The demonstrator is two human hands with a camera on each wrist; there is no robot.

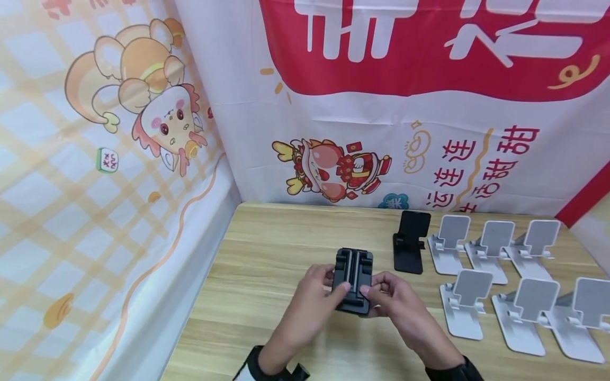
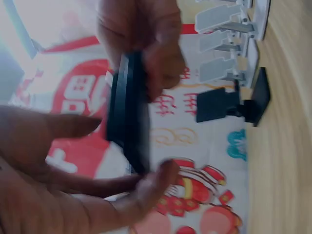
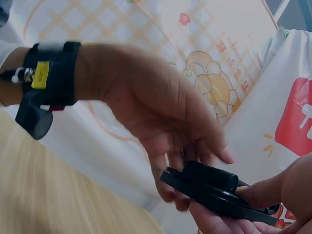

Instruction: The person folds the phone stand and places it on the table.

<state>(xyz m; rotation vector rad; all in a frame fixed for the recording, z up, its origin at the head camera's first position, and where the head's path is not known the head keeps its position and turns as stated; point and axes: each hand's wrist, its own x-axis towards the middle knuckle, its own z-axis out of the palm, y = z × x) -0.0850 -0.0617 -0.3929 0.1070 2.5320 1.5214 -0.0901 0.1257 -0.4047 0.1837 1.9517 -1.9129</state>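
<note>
Printed cloth [image 1: 410,116] backs the wood-grain table [image 1: 252,280]; 2 hands [image 1: 310,299] [image 1: 399,307] hold a black stand [image 1: 353,278].

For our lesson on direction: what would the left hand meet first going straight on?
The folded black stand, right at the left hand; they seem to touch, though depth is unclear.

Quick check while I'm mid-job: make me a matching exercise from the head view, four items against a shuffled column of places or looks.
1. Folded black stand
2. Opened black stand
3. White stands
4. Table

A. In two rows, right side
B. Light wood grain
C. Between left hand and right hand
D. Just left of the back white row

Pairs: 1-C, 2-D, 3-A, 4-B
</note>
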